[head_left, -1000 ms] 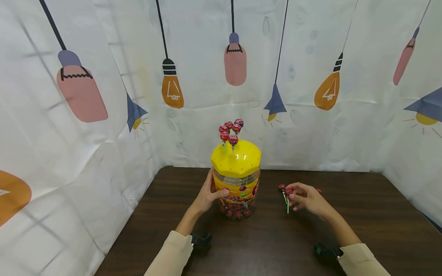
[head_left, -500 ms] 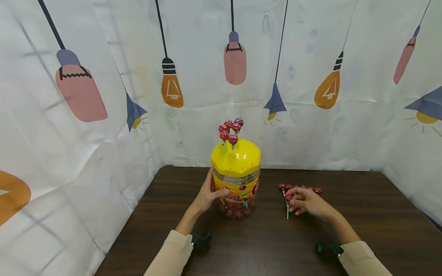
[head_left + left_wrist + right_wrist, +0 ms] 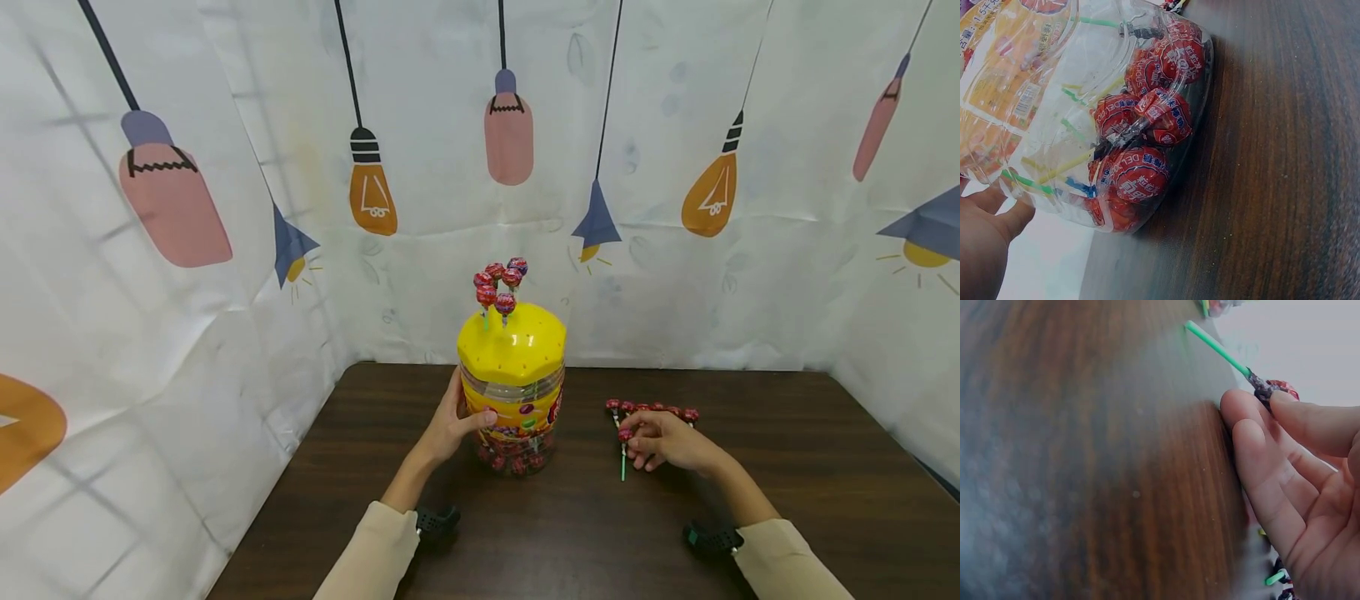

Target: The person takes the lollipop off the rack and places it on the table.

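My left hand (image 3: 448, 423) grips the side of a clear plastic jar (image 3: 513, 458) with a yellow lid (image 3: 525, 350). Red-wrapped lollipops (image 3: 1141, 175) show through the jar's wall near its base in the left wrist view. Several more lollipops (image 3: 505, 304) stand upright in holes in the lid. To the right, my right hand (image 3: 667, 442) pinches one lollipop (image 3: 1266, 390) by its wrapped head between thumb and fingers, its green stick (image 3: 1216, 347) pointing away from the hand.
Behind my right hand, a row of lollipops (image 3: 688, 414) lies on the dark wooden table (image 3: 555, 533). A white curtain (image 3: 450, 300) printed with lamps hangs past the table's back edge. Each wrist wears a black strap (image 3: 437, 522).
My right hand has drawn the lollipop slightly toward me, off the row, and more of the row shows behind it. My left hand and the jar have stayed in place.
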`<state>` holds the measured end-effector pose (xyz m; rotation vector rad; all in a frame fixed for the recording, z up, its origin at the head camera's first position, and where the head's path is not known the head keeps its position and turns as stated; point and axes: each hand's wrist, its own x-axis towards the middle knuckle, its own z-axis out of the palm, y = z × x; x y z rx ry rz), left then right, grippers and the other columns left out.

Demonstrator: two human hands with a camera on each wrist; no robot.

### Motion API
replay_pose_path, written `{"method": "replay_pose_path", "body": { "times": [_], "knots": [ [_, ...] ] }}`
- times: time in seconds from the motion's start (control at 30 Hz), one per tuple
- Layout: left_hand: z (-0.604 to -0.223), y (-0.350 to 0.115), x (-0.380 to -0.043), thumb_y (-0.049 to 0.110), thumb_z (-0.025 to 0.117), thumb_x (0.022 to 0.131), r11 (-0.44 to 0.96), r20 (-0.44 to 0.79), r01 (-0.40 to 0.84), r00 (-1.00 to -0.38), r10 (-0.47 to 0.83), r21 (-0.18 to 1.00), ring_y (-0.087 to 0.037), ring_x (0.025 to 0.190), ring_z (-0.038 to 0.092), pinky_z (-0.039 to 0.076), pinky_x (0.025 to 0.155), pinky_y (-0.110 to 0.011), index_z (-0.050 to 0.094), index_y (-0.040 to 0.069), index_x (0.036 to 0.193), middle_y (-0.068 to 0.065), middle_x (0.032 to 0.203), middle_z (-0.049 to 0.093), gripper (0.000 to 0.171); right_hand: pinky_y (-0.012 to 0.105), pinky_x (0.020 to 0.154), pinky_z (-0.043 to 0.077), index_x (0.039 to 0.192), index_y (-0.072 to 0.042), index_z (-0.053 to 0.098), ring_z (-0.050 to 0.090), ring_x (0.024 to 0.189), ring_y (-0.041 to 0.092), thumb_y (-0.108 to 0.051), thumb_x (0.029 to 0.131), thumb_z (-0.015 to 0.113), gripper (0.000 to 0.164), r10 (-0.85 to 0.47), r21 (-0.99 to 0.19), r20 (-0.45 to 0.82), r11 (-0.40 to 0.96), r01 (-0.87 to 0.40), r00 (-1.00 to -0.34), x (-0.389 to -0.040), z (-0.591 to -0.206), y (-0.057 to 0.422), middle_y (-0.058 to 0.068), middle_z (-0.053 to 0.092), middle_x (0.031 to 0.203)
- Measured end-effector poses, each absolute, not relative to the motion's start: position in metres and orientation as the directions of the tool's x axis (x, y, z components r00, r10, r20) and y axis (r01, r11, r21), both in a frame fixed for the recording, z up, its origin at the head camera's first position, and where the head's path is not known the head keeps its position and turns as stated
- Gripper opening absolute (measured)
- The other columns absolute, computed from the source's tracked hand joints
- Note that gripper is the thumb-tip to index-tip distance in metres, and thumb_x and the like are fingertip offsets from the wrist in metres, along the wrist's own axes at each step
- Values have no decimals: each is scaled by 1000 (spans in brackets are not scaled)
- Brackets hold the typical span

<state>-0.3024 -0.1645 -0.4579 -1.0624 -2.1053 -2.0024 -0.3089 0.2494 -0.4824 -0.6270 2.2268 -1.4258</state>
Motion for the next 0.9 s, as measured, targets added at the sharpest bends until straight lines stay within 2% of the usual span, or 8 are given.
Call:
{"method": "replay_pose_path", "body": {
  "times": [0.57, 0.73, 0.9],
  "knots": [
    [-459, -165, -303, 33, 69, 96, -76, 479, 500, -760, 438, 863, -17, 130, 54, 46, 111, -32, 18, 27, 161, -6, 146, 46, 83, 35, 67, 61, 129, 3, 59, 71, 75, 22, -12, 105, 55, 28, -579, -882, -125, 437, -177, -806, -310, -481, 250, 14, 69, 92],
    [-460, -165, -304, 30, 68, 97, -77, 486, 508, -754, 442, 858, -18, 130, 54, 46, 111, -32, 18, 25, 161, -6, 146, 47, 82, 37, 67, 61, 130, 4, 57, 70, 76, 23, -13, 106, 54, 29, -579, -879, -127, 441, -179, -805, -308, -478, 247, 16, 68, 93],
    [-460, -165, -305, 28, 68, 97, -88, 493, 511, -748, 443, 855, -18, 131, 54, 46, 111, -32, 16, 25, 162, -6, 147, 46, 84, 38, 66, 61, 136, 3, 56, 69, 73, 23, -21, 105, 59, 39, -576, -863, -139, 469, -187, -806, -307, -475, 242, 14, 68, 91]
  ]
}}
